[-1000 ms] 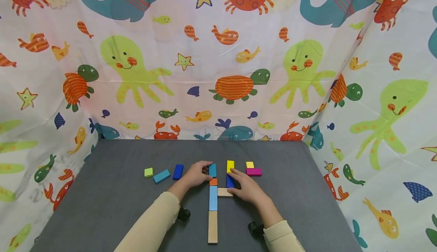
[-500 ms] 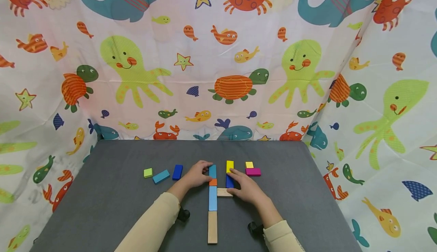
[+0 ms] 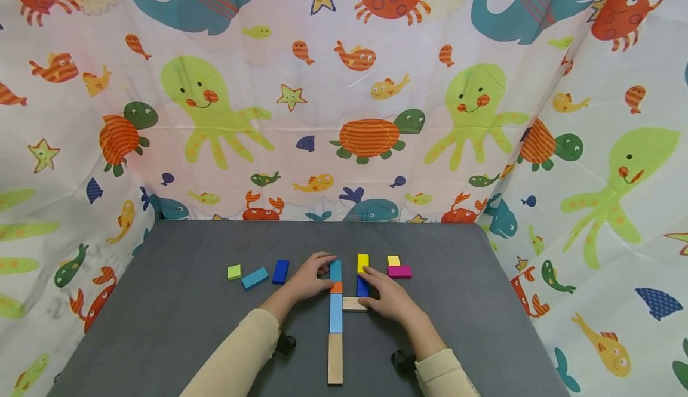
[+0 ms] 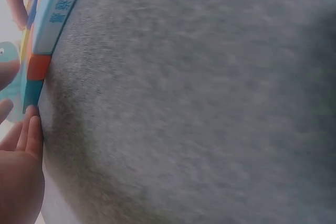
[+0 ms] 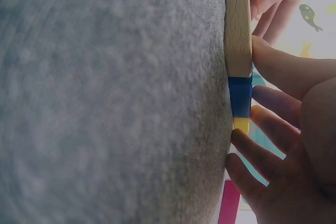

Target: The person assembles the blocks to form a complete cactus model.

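In the head view a column of blocks runs toward the person: teal [image 3: 335, 270], orange [image 3: 336, 288], light blue [image 3: 335, 313] with printed characters in the left wrist view, and plain wood [image 3: 335, 358]. A shorter wooden block [image 3: 353, 304] juts right from it, with a dark blue block [image 3: 362, 286] and a yellow block [image 3: 363, 262] extending away from its right end. My left hand [image 3: 309, 277] lies along the teal block, fingertips at its far end. My right hand [image 3: 392, 295] has its thumb at the wooden block and spread fingers beside the blue and yellow ones.
Left of the column lie a green cube [image 3: 234, 272], another teal block [image 3: 255, 278] and a blue block [image 3: 280, 271]. To the right are a small yellow block [image 3: 393, 260] and a magenta block [image 3: 399, 271]. A printed curtain [image 3: 317, 116] surrounds the grey table [image 3: 188, 307].
My left wrist has shifted slightly left and toward me, its fingers staying by the teal block. The right hand and the blocks hold their places.
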